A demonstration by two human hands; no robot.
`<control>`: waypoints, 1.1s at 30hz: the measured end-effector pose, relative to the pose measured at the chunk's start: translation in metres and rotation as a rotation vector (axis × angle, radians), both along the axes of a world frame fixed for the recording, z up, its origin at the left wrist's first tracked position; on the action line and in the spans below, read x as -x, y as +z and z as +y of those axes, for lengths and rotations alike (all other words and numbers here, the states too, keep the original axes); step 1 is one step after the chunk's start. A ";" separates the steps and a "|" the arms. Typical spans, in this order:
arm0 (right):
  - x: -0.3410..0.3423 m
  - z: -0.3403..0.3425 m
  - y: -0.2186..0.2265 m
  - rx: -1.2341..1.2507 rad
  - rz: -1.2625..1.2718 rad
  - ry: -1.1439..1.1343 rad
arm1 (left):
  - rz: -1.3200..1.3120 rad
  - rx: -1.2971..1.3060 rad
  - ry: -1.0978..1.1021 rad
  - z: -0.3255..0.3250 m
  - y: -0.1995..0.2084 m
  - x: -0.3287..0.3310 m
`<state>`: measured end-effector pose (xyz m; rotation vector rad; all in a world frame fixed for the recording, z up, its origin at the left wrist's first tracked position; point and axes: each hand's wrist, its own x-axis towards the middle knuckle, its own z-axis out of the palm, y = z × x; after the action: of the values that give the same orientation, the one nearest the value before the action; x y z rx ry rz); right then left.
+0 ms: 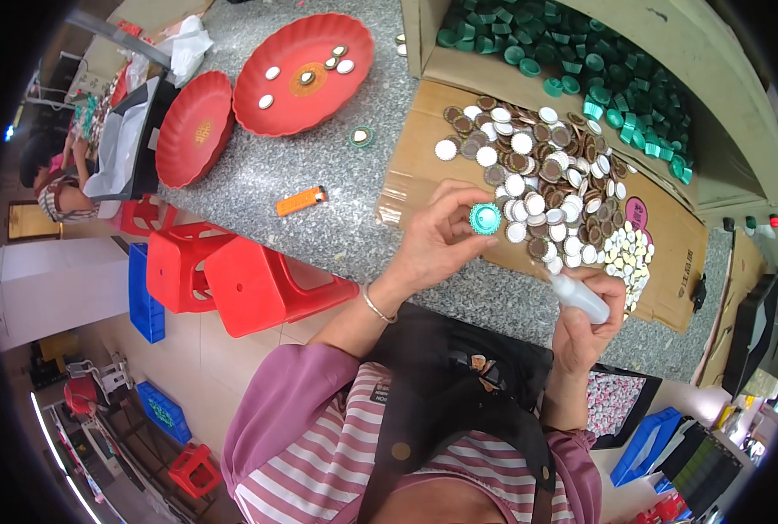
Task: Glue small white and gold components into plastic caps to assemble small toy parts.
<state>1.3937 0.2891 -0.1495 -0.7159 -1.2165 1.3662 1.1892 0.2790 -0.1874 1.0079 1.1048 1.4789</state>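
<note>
Between the fingertips of my left hand (437,240) is a small green fluted cup (485,218), its round face turned up. My right hand (588,325) grips a translucent white squeeze bottle (581,297), its narrow tip pointing up and left toward the disc pile. Just beyond both hands, brown and white scalloped discs (537,166) lie heaped on a flat cardboard sheet (415,144). Small cream-coloured pieces (626,262) are gathered beside them, near my right hand. Many more green cups (598,65) fill a box at the back right.
Two red fluted trays (271,52) (194,131) stand at the left; the larger holds several small discs. An orange lighter (302,202) and one green cup with a pale centre (361,136) lie on the granite counter (354,227). Red stools (249,284) are left below. Another person (61,179) sits far left.
</note>
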 end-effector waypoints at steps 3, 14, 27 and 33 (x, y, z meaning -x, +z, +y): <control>0.001 -0.003 0.018 0.107 0.163 0.110 | -0.132 -0.075 -0.089 -0.002 0.002 -0.001; -0.004 -0.024 0.049 0.291 0.355 0.383 | 0.213 -0.072 -0.029 -0.006 0.012 -0.022; -0.003 -0.015 0.012 0.246 0.372 0.235 | 0.169 -0.028 -0.023 -0.005 0.013 -0.023; -0.010 -0.008 0.005 0.182 0.315 0.156 | -0.117 -0.114 -0.122 -0.006 -0.002 -0.015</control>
<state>1.4033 0.2811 -0.1444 -0.5126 -0.9201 1.6648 1.2042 0.2730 -0.1892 1.0354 0.8690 1.4949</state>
